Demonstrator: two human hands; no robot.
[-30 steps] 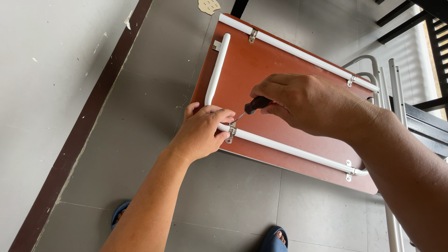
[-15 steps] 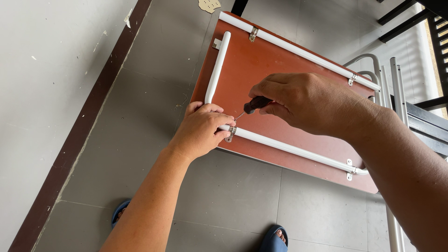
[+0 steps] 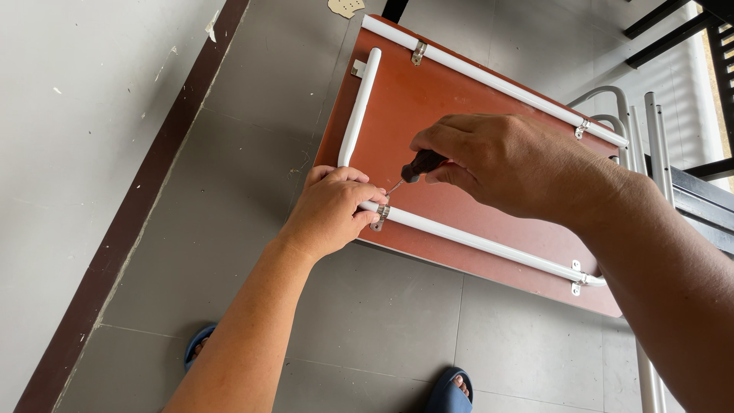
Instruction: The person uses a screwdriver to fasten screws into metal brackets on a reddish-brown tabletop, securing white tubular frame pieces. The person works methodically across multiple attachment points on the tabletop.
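At the left, our left hand wraps its grip around the corner of the white tube frame, beside a metal clamp. To the right, our right hand has its grip closed on a dark-handled screwdriver, tip angled at the clamp. The frame lies on a reddish-brown board on the grey floor.

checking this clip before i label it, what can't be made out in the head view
- Screwdriver handle end: hidden inside the right hand.
- Screw at the metal clamp: too small, partly covered by left hand fingers.
- White tube corner: under the left hand.
- Brown board far right corner: behind the right forearm.
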